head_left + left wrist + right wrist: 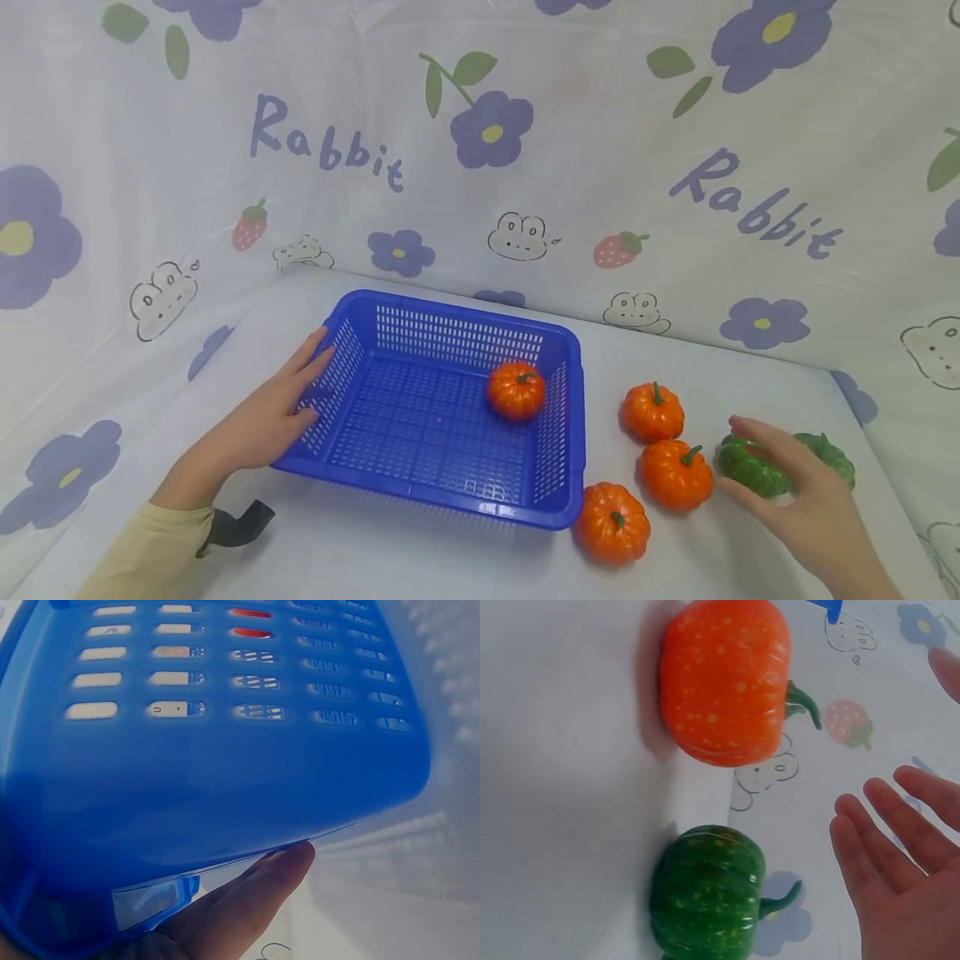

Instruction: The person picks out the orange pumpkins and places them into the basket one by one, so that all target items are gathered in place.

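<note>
A blue plastic basket (438,492) with slotted walls has one small orange pumpkin (517,390) inside it, near its right wall. My left hand (273,412) rests against the basket's left side with its fingers extended. From the left wrist, a finger (259,900) shows along the outside of the blue wall. On the right, my right hand (806,500) hovers with spread fingers close over two green pumpkins, partly covering the nearer green pumpkin (746,467). The other green pumpkin (828,457) sits just behind it. Nothing is between the right fingers.
Three orange pumpkins stand right of the basket: a far one (652,412), a middle one (677,475) and a near one (612,523) close by the basket's corner. A black curved strap (242,527) sticks out at the left cuff. Printed cloth (570,167) hangs behind the white table.
</note>
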Action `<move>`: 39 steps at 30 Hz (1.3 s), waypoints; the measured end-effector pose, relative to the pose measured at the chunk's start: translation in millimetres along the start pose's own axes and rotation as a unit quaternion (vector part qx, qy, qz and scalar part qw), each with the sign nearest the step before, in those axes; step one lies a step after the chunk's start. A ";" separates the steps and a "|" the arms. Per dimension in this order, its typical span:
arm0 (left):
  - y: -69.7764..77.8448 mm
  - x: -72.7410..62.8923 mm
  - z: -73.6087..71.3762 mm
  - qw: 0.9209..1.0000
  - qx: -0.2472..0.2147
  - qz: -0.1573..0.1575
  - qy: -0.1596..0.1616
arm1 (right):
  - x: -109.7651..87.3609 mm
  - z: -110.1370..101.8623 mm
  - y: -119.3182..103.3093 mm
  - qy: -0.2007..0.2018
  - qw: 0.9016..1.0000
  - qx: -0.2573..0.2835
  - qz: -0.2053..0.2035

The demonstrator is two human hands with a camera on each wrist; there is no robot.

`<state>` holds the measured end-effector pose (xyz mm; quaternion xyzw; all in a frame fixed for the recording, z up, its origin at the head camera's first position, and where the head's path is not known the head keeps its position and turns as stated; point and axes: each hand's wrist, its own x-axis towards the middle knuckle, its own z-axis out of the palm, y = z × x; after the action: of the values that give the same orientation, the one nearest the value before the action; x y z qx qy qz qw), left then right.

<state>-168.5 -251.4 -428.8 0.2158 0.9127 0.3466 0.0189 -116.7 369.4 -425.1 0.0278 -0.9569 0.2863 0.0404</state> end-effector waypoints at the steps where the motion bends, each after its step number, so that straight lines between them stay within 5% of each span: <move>1: -0.1 -0.1 0.1 1.000 0.000 0.000 0.000 | -0.4 1.0 0.7 -0.003 1.000 0.001 0.001; 14: -1.6 -0.3 2.2 1.000 -0.002 -0.003 -0.001 | -3.8 19.4 15.6 0.012 0.999 0.019 -0.039; 27: -5.7 0.0 3.9 1.000 0.007 -0.003 -0.002 | -3.5 31.4 19.9 -0.057 0.998 0.032 0.026; 39: -2.0 -0.2 2.8 1.000 0.004 0.005 0.006 | 2.3 38.1 26.6 -0.076 0.997 0.018 0.015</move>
<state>-168.6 -251.1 -432.2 0.2186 0.9129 0.3446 0.0110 -123.3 370.6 -471.1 0.0361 -0.9523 0.3009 -0.0371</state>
